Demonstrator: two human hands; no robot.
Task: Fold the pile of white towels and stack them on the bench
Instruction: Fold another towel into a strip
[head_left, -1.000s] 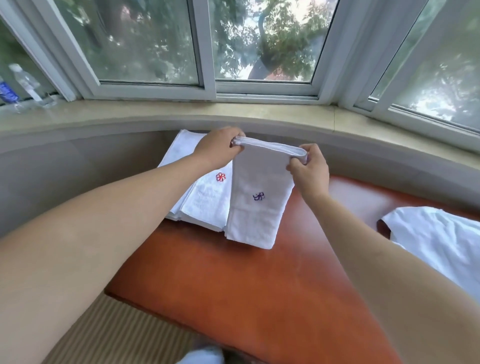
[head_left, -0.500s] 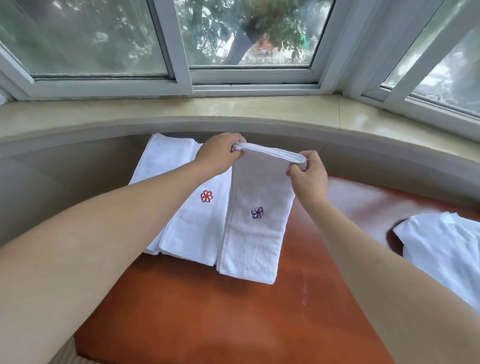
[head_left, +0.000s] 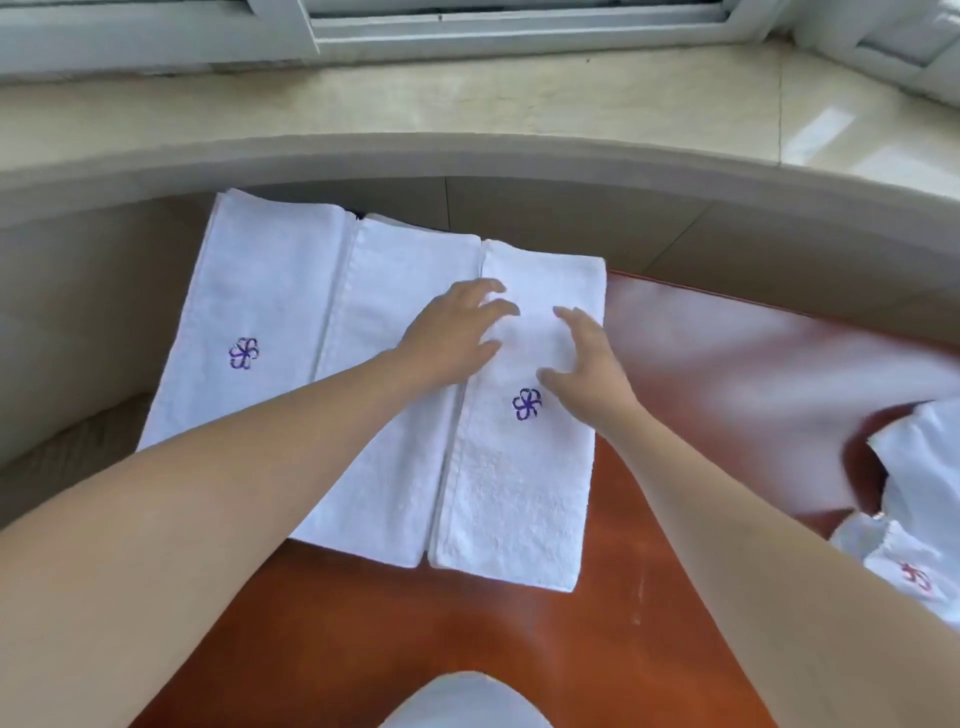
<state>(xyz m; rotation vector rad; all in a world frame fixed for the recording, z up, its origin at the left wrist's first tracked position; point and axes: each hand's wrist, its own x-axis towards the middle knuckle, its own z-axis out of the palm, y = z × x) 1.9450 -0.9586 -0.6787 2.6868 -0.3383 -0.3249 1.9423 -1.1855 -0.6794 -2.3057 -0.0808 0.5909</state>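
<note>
At the left of the frame a folded white towel with a purple flower emblem lies flat on the reddish-brown bench, its far end close to the curved beige wall below the stone window ledge. Just to its right, edge to edge, lies a second folded towel, partly crossed by the person's left forearm. The left hand reaches over this middle towel with its fingers straight and spread, the fingertips resting on the left side of a third folded towel; it grips nothing. That third towel, in the centre of the frame, lies flat on the bench beside the middle one and shows a purple flower emblem near its middle. The right hand is over the right side of the same towel, fingers loosely extended and thumb out, holding nothing; whether it touches the cloth cannot be told. At the right edge of the frame, well apart from the three folded towels, a rumpled heap of unfolded white towels sits on the bench, one showing a red emblem.
</note>
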